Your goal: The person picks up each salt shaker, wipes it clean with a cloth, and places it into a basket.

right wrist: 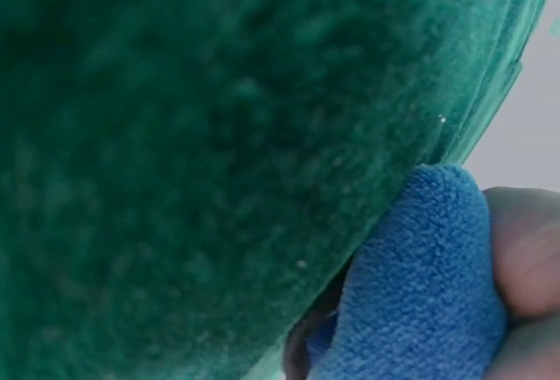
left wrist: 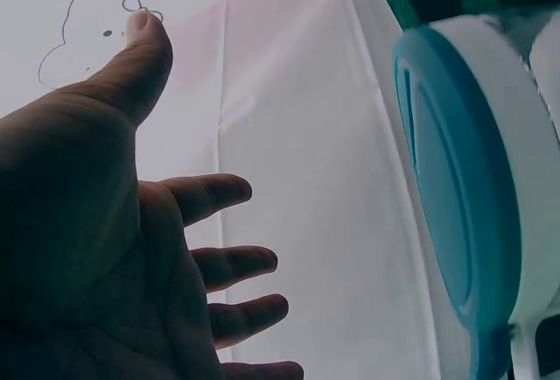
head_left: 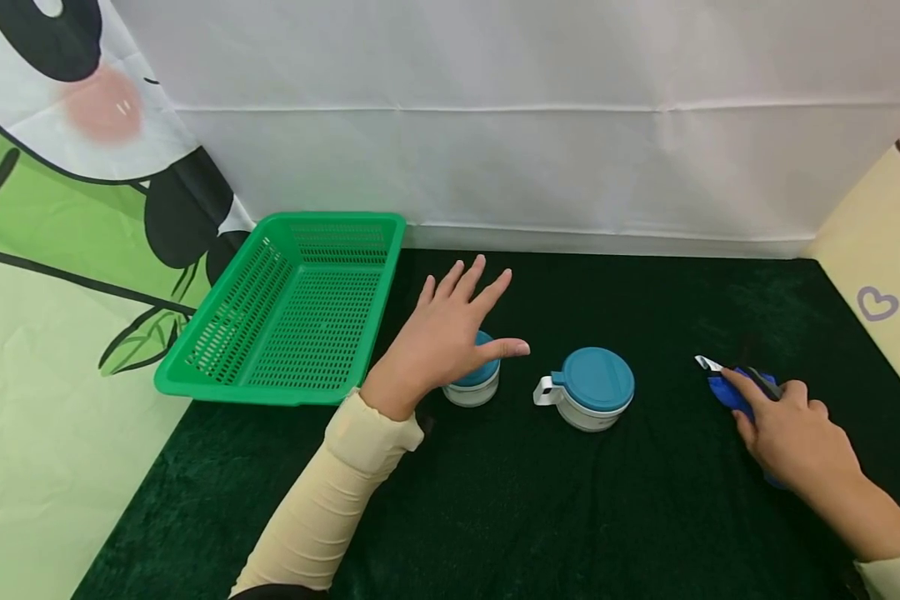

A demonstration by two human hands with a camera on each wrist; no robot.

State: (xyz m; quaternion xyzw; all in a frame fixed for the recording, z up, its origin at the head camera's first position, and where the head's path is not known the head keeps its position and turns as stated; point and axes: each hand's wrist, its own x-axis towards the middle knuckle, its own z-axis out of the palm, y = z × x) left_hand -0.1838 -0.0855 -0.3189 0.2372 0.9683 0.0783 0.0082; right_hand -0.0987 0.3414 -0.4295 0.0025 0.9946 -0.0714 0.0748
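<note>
The blue cloth (head_left: 729,393) is bunched in the right hand (head_left: 802,437), on the right of the worktop (head_left: 570,517), its fingers curled around the soft folds. Along with it shows a slim tool (head_left: 708,363) with a shiny, silvery tip and what looks like a dark handle. The worktop is covered in dark green, velvety fabric. Further left sit two squat, round jars with white bodies and smooth, flat blue lids: the right jar (head_left: 598,379) has a boxy white handle, while the left jar (head_left: 472,393) is partly hidden by the left hand (head_left: 446,337), whose fingers are spread wide, thumb out. Beyond it lies a green plastic basket (head_left: 255,394), rectangular and slotted, before a creased white backdrop (head_left: 495,167). Only the right wrist view brings out the cloth's fuzzy, looped pile, with fingertips against it; the tool's silvery tip shows only from the head. The left wrist view alone reveals the left palm, holding nothing, and a lid's thick rounded rim edge-on.
</note>
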